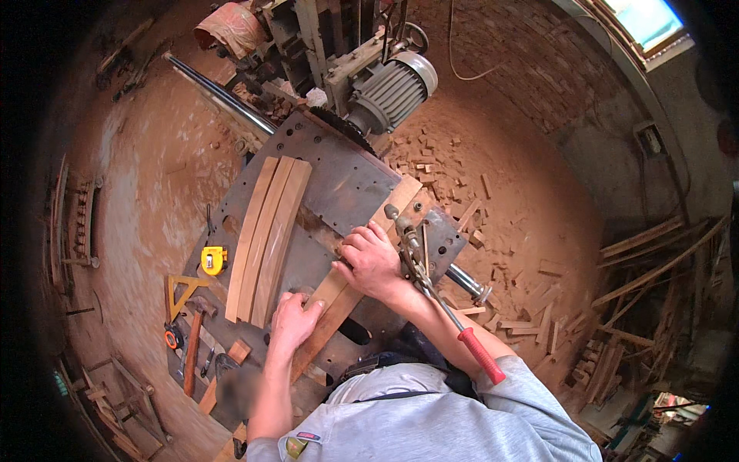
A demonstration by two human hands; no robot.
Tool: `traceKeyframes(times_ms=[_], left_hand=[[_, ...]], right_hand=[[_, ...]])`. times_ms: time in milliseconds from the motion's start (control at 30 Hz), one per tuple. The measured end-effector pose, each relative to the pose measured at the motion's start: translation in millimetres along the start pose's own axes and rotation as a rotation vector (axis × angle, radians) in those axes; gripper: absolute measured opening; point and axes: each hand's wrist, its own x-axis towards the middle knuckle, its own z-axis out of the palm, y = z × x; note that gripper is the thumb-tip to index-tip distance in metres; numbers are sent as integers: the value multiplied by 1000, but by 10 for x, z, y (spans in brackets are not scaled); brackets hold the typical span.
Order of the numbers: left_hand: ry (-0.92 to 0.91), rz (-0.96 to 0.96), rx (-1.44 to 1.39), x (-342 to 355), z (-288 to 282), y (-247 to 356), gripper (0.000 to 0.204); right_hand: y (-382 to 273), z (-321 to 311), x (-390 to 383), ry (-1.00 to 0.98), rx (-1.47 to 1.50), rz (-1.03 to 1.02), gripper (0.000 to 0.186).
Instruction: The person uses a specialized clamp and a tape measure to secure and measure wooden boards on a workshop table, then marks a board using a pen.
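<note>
A long pale wooden board (396, 195) lies diagonally on the dark metal machine table (342, 169). My left hand (296, 317) grips its near part, thumb on top. Farther along, my right hand (368, 258) has fingers curled over the same board, beside a metal toggle clamp (408, 235) with a red-handled lever (481, 354). Left of the board, three slightly curved wooden strips (264, 239) lie side by side. A yellow tape measure (212, 259), a yellow triangle square (183, 295) and a wooden-handled hammer (192, 354) lie along the table's left side.
An electric motor (391, 88) with a dark blade (339, 123) stands at the far table edge. Metal rails (223, 92) extend from the table's sides. Wood offcuts (523, 323) litter the floor on the right, near leaning timber (631, 300). More curved pieces (69, 223) stand at the far left.
</note>
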Motion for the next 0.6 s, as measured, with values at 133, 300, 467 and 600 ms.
traceKeyframes(times_ms=[133, 300, 467, 600], left_hand=[[-129, -105, -148, 89, -177, 2, 50], [-217, -26, -697, 67, -408, -285, 25], [-108, 175, -1168, -581, -1121, 38, 41], [236, 293, -1034, -608, -1112, 309, 82]], right_hand=[[-27, -122, -43, -44, 51, -34, 50], [-224, -445, -96, -260, 88, -158, 75], [-545, -407, 126, 65, 161, -170, 66], [-902, -686, 447, 232, 661, 9, 60]])
